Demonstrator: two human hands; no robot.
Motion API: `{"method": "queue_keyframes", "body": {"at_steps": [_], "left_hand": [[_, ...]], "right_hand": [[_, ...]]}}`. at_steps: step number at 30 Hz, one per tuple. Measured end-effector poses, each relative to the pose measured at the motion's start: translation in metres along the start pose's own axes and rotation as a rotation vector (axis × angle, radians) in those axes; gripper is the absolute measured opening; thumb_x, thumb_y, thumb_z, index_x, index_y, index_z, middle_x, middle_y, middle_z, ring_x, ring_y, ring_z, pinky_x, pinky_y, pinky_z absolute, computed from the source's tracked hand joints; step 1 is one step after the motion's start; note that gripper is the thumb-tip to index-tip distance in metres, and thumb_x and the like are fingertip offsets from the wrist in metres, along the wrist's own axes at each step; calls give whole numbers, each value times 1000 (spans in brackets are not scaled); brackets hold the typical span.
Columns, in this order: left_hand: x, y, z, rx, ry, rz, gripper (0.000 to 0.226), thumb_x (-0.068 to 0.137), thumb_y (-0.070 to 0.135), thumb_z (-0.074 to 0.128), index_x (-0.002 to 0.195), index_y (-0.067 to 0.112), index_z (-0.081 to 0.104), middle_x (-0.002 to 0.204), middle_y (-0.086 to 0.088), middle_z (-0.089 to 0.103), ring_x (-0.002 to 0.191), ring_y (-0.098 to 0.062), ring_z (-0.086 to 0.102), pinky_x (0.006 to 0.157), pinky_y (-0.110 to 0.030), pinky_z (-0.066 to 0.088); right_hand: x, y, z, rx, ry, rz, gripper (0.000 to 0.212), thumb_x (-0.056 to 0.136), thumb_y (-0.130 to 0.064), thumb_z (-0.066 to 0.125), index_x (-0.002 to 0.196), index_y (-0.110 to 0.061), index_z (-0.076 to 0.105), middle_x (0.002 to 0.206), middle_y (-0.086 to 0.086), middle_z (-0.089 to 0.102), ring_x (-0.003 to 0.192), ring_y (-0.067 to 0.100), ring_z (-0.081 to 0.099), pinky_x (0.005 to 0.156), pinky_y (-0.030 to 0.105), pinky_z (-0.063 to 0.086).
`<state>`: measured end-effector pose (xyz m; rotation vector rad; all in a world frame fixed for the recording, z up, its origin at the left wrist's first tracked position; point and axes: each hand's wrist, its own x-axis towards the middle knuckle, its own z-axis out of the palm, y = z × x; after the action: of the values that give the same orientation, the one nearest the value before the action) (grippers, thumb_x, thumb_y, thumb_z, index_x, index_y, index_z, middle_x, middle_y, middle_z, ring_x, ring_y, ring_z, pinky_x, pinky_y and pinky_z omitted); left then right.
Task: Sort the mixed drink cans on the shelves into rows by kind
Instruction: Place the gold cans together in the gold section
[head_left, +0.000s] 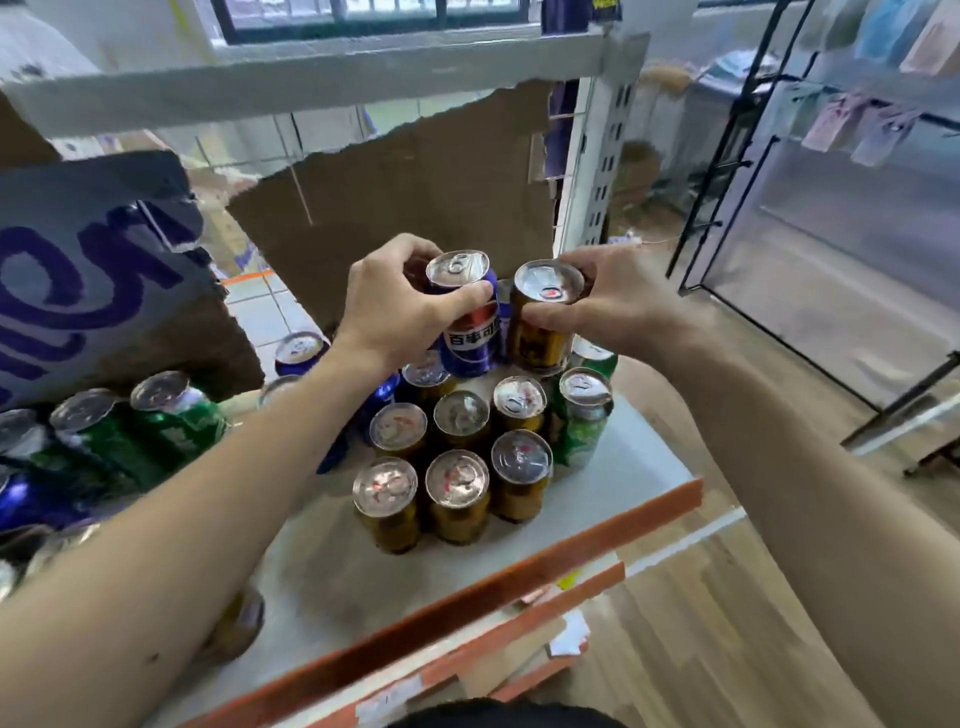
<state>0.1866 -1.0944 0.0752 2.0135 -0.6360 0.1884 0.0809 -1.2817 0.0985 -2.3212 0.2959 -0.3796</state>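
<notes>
My left hand (395, 306) grips a blue cola can (470, 332), lifted and tilted above the shelf. Beside it, my right hand (608, 301) holds a gold can (540, 332) by its upper part. Below them several gold cans (457, 493) stand upright in rows on the white shelf (639, 467). A green can (582, 415) stands at the right end of those rows. More green cans (156, 421) and blue cans (298, 351) stand to the left, partly hidden by my left forearm.
Torn brown cardboard (415, 208) backs the shelf, and a grey panel with purple lettering (93, 270) leans at the left. The shelf's orange front edge (519, 566) runs across below. A black wire rack (753, 156) stands on the wooden floor to the right.
</notes>
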Motion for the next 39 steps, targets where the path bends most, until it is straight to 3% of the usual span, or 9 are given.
{"method": "queue_keyframes", "body": {"at_steps": [3, 7, 14, 19, 22, 24, 28, 35, 39], "left_hand": [[8, -1, 14, -7, -8, -16, 49, 66, 48, 85, 102, 18, 69, 96, 7, 70, 91, -10, 66, 78, -27, 55], [17, -10, 30, 62, -17, -3, 41, 70, 39, 86, 102, 20, 70, 102, 5, 66, 96, -11, 61, 81, -20, 48], [21, -37, 51, 159, -60, -42, 47, 68, 48, 86, 104, 19, 76, 97, 2, 59, 94, -11, 57, 73, -7, 35], [15, -40, 58, 173, -123, -33, 51, 62, 55, 82, 99, 21, 77, 95, -2, 59, 90, -12, 56, 72, -8, 35], [10, -44, 63, 183, -123, -69, 58, 66, 47, 89, 113, 15, 75, 103, -2, 60, 95, -10, 55, 74, -6, 31], [8, -48, 65, 211, -119, -91, 67, 65, 50, 88, 119, 14, 72, 105, 2, 58, 101, -11, 56, 84, -11, 33], [4, -50, 68, 267, -114, -110, 79, 55, 72, 71, 118, 24, 73, 102, 11, 55, 109, -19, 58, 101, -44, 42], [-2, -55, 72, 302, -146, -85, 61, 60, 68, 74, 107, 29, 75, 104, 3, 60, 104, -16, 51, 89, -35, 28], [-1, -58, 74, 353, -163, -91, 67, 63, 71, 74, 114, 28, 72, 111, -2, 61, 111, -22, 54, 98, -42, 33]], "right_hand": [[12, 10, -5, 29, -28, -19, 71, 49, -63, 70, 89, -4, 69, 82, 16, 70, 73, 31, 64, 62, 44, 54], [25, 21, -8, 20, -28, -58, 62, 56, -56, 74, 82, 0, 67, 74, 17, 64, 62, 14, 49, 56, 36, 40], [36, 32, -6, -45, -116, -99, 33, 70, -39, 83, 84, -12, 71, 82, 7, 72, 72, 20, 64, 54, 20, 45], [42, 39, 0, -41, -118, -120, 46, 62, -50, 78, 84, -11, 69, 82, 9, 71, 80, 28, 66, 69, 42, 55], [44, 43, 2, -36, -123, -136, 44, 61, -51, 76, 81, -12, 69, 80, 9, 70, 78, 28, 65, 67, 43, 53], [45, 46, 3, -38, -119, -135, 43, 62, -50, 77, 81, -13, 69, 79, 9, 70, 77, 28, 65, 66, 43, 53], [44, 49, 5, -44, -120, -127, 35, 67, -46, 80, 85, -17, 71, 80, 3, 71, 78, 21, 65, 67, 39, 54], [41, 52, 9, -21, -122, -110, 45, 68, -44, 82, 100, -13, 72, 88, 0, 72, 80, 14, 64, 66, 30, 52], [39, 51, 9, -24, -140, -93, 39, 68, -45, 81, 93, -17, 71, 82, 0, 71, 76, 15, 66, 67, 33, 55]]}}
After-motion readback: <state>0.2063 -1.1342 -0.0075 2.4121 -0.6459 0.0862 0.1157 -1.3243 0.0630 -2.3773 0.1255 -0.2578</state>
